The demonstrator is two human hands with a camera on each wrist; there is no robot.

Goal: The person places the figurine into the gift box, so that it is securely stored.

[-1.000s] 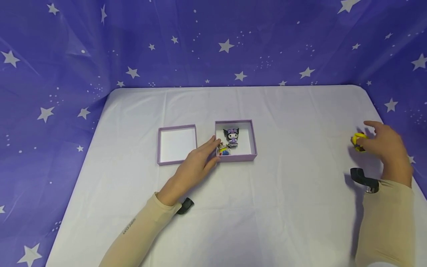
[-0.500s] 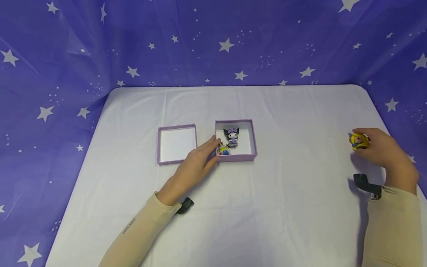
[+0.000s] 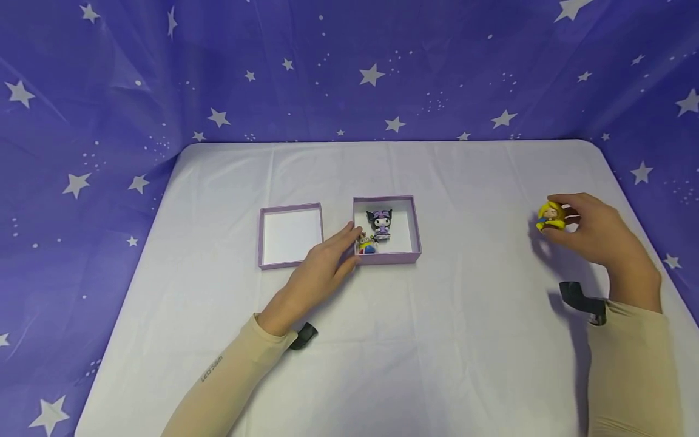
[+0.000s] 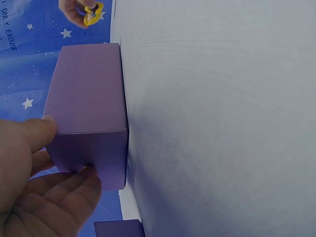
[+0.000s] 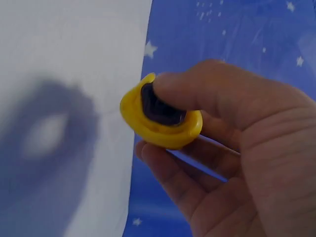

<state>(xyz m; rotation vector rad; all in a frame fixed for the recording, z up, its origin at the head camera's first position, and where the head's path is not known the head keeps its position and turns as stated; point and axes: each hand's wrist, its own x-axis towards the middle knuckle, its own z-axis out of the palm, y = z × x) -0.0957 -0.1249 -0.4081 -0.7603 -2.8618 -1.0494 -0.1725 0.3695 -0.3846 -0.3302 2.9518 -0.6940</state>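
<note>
1. Grip of the right hand (image 3: 597, 233): thumb and fingers pinch a yellow-haired figurine (image 3: 550, 216) at the right of the frame, above the white-covered tabletop (image 3: 480, 340), where a shadow falls just below it.
2. Seen from the right wrist, the figurine is near the middle of the frame, its dark patch partly covered by the thumb.
3. At the centre of the head view, the left hand (image 3: 314, 276) lies with fingers loosely extended, touching the left wall of an open purple box (image 3: 388, 259); its thumb is at the box's lower-left corner.
4. Inside that box, a black-and-purple figurine (image 3: 381, 226) lies left of the middle. Close to it, in the lower-left corner, is a smaller multicoloured figurine (image 3: 366, 244).
5. Left of the box, a shallower purple-edged tray (image 3: 260, 240) shows its white inside; the left hand overlaps its lower-right corner in the frame.
6. Beige sleeves cover both forearms; star-printed purple fabric (image 3: 327, 42) fills the top of the frame.
</note>
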